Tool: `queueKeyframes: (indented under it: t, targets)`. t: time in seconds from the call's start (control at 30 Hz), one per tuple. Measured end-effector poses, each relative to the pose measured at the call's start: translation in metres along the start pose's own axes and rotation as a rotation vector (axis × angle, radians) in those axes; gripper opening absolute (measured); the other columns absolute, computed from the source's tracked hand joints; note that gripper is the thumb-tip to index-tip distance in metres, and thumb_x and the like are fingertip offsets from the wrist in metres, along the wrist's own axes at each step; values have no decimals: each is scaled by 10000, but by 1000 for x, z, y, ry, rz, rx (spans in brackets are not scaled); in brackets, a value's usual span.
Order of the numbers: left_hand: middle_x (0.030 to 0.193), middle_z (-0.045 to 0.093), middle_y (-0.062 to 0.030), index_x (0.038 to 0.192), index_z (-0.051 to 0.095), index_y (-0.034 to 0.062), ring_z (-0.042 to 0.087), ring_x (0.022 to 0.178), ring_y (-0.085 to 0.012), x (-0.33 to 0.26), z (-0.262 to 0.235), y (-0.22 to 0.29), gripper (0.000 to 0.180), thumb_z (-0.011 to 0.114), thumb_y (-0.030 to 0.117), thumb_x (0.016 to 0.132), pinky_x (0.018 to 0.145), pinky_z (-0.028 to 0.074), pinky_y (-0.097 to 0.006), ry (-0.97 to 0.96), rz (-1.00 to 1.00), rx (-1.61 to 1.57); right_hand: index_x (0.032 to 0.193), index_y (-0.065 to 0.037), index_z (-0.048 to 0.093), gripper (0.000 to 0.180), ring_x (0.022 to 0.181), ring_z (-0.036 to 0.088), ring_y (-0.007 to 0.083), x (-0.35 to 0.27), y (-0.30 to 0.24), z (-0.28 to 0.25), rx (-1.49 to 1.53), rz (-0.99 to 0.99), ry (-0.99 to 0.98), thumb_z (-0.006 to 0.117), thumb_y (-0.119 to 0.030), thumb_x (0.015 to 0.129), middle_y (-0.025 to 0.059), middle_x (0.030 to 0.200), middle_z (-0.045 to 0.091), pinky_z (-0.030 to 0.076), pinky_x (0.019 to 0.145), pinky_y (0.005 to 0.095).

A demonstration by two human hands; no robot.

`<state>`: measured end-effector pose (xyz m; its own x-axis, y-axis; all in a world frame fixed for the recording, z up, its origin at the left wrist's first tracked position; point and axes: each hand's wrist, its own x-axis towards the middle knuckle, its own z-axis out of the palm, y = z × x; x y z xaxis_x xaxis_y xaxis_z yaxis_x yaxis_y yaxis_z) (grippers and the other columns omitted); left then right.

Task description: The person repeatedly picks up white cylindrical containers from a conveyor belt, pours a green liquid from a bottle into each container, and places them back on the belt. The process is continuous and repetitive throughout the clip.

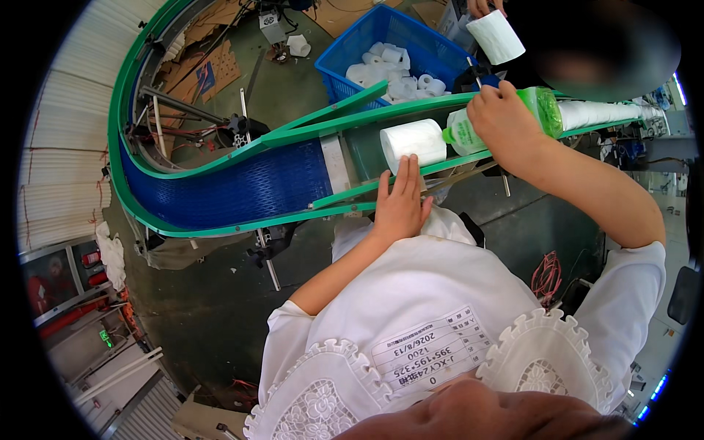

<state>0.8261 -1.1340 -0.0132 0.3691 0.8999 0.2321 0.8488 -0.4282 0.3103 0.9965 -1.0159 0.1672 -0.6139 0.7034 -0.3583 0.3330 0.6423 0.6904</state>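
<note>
A white paper roll [413, 142] lies on the conveyor with green rails [315, 125] and a blue belt. My left hand [401, 203] rests flat at the near rail, fingers together, its fingertips touching the roll's near side. My right hand [501, 121] grips a green translucent bottle [544, 108] lying sideways, its white nozzle end pointing at the roll. A long white roll log [595, 114] lies on the belt behind the bottle.
A blue plastic crate [345, 55] with several small white rolls stands beyond the conveyor. Another person's hand [485, 6] holds a white roll [497, 37] at the top. Cardboard sheets [209, 70] lie on the floor at upper left. Red cable [546, 275] hangs at right.
</note>
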Motion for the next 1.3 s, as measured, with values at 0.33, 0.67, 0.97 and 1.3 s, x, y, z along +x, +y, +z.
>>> queueKeyframes:
  t: [0.33, 0.67, 0.97, 1.3]
  targets:
    - [1459, 459, -156, 1348, 512, 9, 438, 1334, -286, 6, -3, -2, 597, 700, 240, 831, 1020, 356, -482, 102, 31, -49, 992, -46, 645, 344, 963, 555, 210, -11, -5, -2, 212, 6, 110, 726, -166, 680, 72, 935, 609, 378, 859, 351]
    - [1121, 651, -175, 1285, 482, -34, 603, 1070, -236, 67, -12, -58, 631, 794, 265, 825, 904, 483, -341, -201, -858, -1016, 1041, -19, 612, 402, 994, 553, 237, -24, -7, 24, 378, 100, 135, 719, -133, 671, 89, 963, 611, 384, 873, 359]
    - [1134, 680, -177, 1401, 387, -18, 633, 1048, -216, 43, -52, -74, 663, 744, 116, 858, 967, 455, -338, 30, -811, -1441, 1136, -32, 598, 659, 1090, 585, 283, -58, 4, 57, 927, 457, 235, 857, -180, 548, 115, 1079, 637, 448, 924, 431]
    - [1167, 676, -201, 1402, 383, 4, 647, 1081, -207, 40, -173, -66, 617, 692, -15, 868, 943, 501, -340, 257, -517, -1507, 1459, -10, 385, 1172, 1223, 566, 249, -45, -92, 91, 2865, 210, 935, 982, -293, 490, 169, 1385, 543, 467, 1041, 406]
